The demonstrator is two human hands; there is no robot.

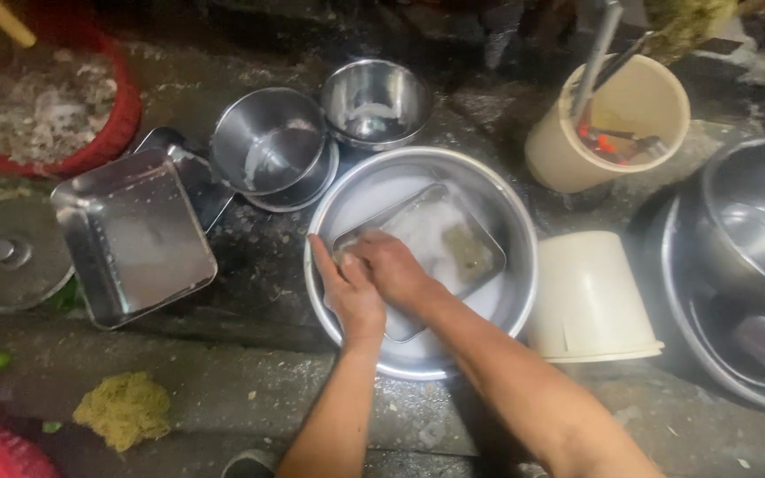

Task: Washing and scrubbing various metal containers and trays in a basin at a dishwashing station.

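A large steel basin point(498, 204) sits on the wet ground in the middle, with soapy water in it. Inside it lies a square steel tray point(453, 235), tilted. My left hand point(347, 292) grips the tray's near left edge at the basin's rim. My right hand point(391, 265) lies just to its right, fingers closed and pressed onto the tray's inner face; whatever it holds is hidden.
Left: a square steel tray point(135, 235), a round lid point(11, 257), a red basket of scraps point(55, 106). Behind the basin: two steel bowls point(272, 146) point(374, 102). Right: a cream bucket with tools point(613, 124), an overturned cream bucket point(591, 296), big steel pots point(745, 257). A yellow scrubber point(126, 409) lies near.
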